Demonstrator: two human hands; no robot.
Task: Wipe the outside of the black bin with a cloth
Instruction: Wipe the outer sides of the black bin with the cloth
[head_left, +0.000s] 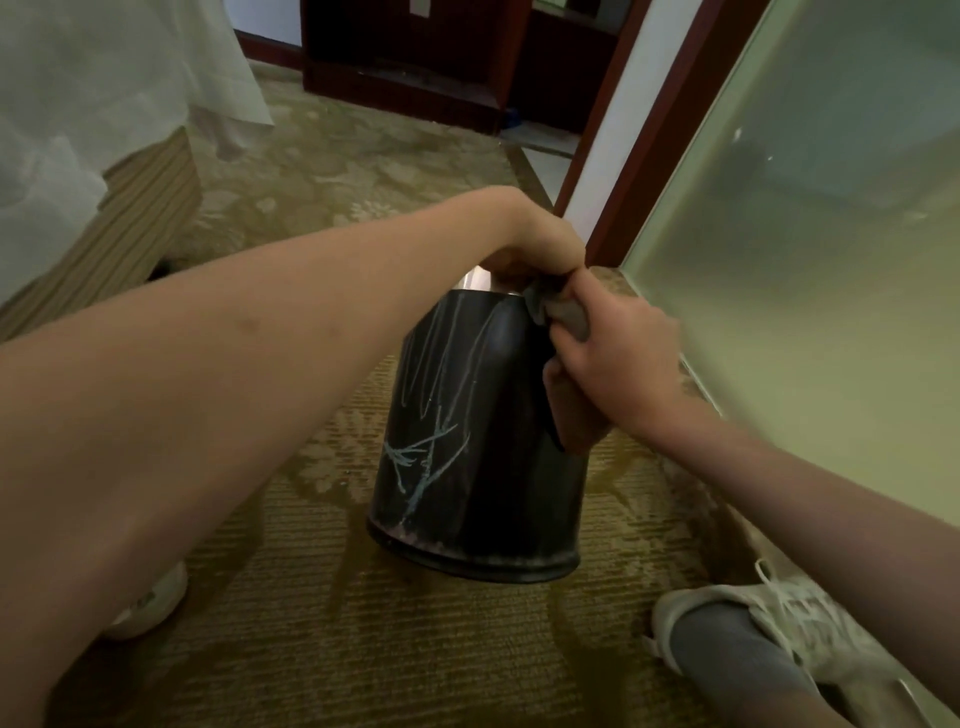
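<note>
Crouched on a patterned carpet (363, 649), a person steadies a black bin (498, 467) that stands there beside a frosted glass panel (831, 260). The left hand (535, 254) clamps the top rim and the right hand (618, 353) grips a grey cloth (563, 312) against the bin's upper right side. Holding the rim firm and drawing long overlapping strokes downward looks the surest approach. Pale, chalky scribbles (421, 457) streak the glossy near side, apparently unwiped.
</note>
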